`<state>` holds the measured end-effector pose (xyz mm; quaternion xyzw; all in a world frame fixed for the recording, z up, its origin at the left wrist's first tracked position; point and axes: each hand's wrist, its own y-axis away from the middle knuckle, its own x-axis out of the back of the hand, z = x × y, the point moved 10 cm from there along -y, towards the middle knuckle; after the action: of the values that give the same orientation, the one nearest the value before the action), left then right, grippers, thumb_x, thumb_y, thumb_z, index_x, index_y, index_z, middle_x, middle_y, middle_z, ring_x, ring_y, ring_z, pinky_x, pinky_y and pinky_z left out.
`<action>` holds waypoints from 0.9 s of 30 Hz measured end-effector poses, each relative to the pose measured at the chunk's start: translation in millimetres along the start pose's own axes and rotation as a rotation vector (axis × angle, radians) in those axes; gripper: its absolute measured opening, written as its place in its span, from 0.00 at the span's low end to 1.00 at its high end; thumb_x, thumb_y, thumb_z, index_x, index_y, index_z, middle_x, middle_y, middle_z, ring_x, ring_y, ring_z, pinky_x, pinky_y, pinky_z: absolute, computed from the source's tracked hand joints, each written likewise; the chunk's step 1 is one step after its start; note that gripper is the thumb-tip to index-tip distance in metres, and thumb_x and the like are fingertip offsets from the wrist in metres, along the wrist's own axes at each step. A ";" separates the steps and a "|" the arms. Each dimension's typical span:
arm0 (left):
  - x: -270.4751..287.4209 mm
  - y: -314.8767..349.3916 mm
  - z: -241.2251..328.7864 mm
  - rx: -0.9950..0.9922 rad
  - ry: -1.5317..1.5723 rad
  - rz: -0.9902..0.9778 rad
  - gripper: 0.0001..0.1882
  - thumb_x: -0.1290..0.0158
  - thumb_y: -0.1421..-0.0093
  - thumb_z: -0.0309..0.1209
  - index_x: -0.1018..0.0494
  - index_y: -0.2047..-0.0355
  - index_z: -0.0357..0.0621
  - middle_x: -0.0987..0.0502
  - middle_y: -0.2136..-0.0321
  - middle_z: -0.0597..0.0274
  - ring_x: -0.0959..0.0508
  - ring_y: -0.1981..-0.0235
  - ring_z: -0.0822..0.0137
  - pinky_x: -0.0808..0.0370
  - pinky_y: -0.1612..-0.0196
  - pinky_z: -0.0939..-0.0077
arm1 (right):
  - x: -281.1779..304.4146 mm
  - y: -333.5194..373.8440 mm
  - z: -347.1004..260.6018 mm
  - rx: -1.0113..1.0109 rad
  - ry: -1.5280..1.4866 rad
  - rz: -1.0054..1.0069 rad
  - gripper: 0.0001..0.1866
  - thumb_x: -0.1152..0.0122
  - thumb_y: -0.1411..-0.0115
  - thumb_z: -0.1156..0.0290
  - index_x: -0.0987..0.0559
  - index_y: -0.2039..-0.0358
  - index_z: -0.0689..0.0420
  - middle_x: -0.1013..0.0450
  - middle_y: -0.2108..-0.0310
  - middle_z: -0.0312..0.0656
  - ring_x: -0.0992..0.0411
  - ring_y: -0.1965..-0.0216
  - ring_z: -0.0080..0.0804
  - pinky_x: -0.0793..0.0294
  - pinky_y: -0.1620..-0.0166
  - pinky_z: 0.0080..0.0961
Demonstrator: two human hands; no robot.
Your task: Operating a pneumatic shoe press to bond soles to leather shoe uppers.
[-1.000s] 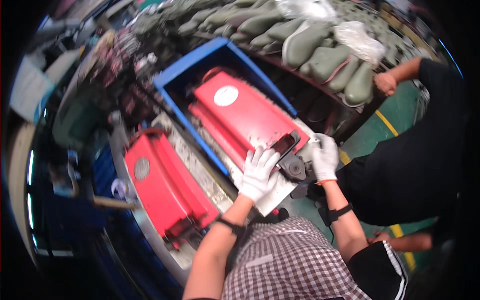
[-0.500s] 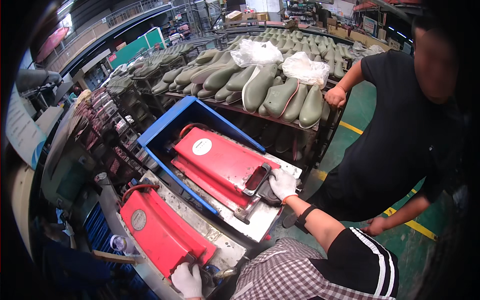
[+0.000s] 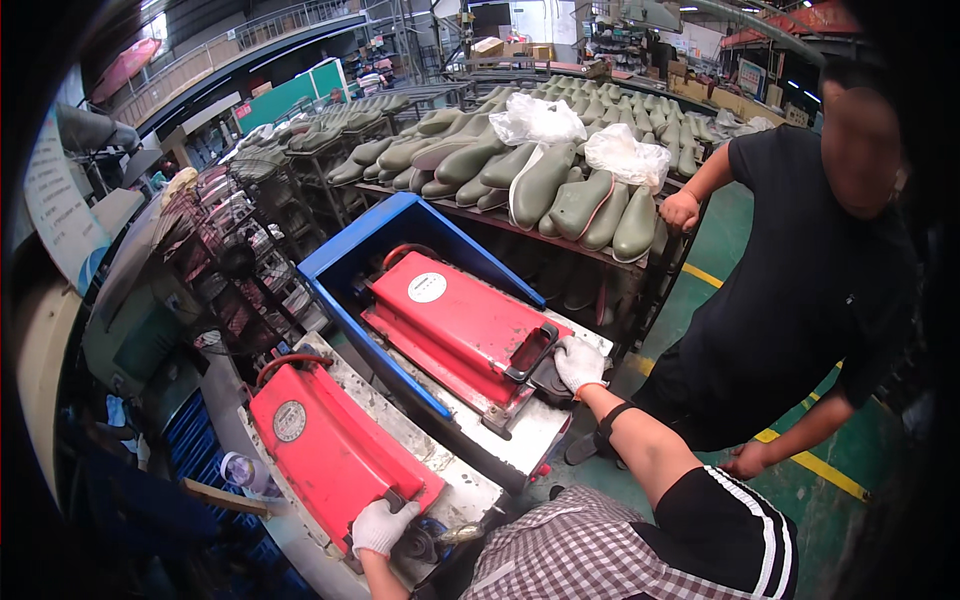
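Observation:
Two long red metal covers lie side by side, each with a round pale label. My left hand (image 3: 382,527), in a white knit glove, is closed at the front end of the nearer red cover (image 3: 325,455), by its dark handle; part of the fingers is hidden. Beyond it, the other red cover (image 3: 460,318) lies inside a blue three-sided guard (image 3: 375,232). My right hand (image 3: 580,364), also gloved, curls over a dark metal piece (image 3: 549,383) beside the black handle (image 3: 534,352) at that cover's front end.
Behind the guard, a rack (image 3: 470,212) bears many green shoe lasts (image 3: 545,185) and crumpled plastic bags (image 3: 538,119). A person in black (image 3: 800,230) stands at the right, one hand at the rack's edge. A clear lidded cup (image 3: 240,470) sits left of the nearer cover.
The view has shifted, so the scene sits farther right. My left hand has moved slightly up toward the nearer cover's handle. The right hand stays on the dark metal piece.

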<state>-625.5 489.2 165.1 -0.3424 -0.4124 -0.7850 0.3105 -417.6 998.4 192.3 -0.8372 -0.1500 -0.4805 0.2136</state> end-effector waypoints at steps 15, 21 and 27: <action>18.7 18.9 25.2 -0.041 -0.067 0.022 0.37 0.38 0.47 0.68 0.14 0.66 0.42 0.15 0.70 0.45 0.14 0.63 0.48 0.20 0.56 0.56 | 0.8 3.4 3.9 0.008 -0.053 0.042 0.14 0.45 0.36 0.60 0.12 0.61 0.48 0.18 0.60 0.47 0.20 0.54 0.48 0.23 0.49 0.46; 9.8 10.5 9.8 -0.005 0.005 0.031 0.32 0.34 0.47 0.61 0.15 0.69 0.39 0.15 0.76 0.54 0.14 0.70 0.59 0.20 0.61 0.64 | -4.8 -1.9 2.4 -0.002 -0.022 0.017 0.14 0.45 0.37 0.57 0.13 0.63 0.45 0.17 0.61 0.47 0.20 0.55 0.49 0.23 0.51 0.46; -0.4 2.7 -3.0 -0.002 0.011 -0.015 0.40 0.39 0.49 0.68 0.16 0.68 0.34 0.18 0.69 0.35 0.15 0.62 0.42 0.21 0.55 0.53 | -5.7 0.5 3.7 0.006 -0.021 0.023 0.13 0.44 0.38 0.57 0.13 0.63 0.44 0.17 0.61 0.47 0.19 0.56 0.49 0.22 0.52 0.45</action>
<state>-624.0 485.4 164.7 -0.3352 -0.4125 -0.7897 0.3064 -417.4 999.5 185.6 -0.8432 -0.1438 -0.4689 0.2200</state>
